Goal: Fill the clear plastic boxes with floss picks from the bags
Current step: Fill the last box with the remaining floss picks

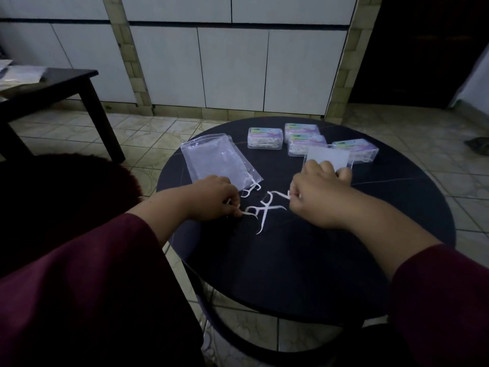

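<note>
Table: 4 filled boxes parked at rear; emptied bags left. Loose floss picks lie centre, within reach. Left hand and right hand each pinch picks, gathering.

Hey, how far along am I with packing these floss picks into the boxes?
Four closed boxes at the table's far side look filled. A fifth box stands open behind your right hand. Both hands are gathering loose floss picks: the left hand pinches one, the right seems to hold some. A few picks remain, some by the nearly empty bags.
</note>
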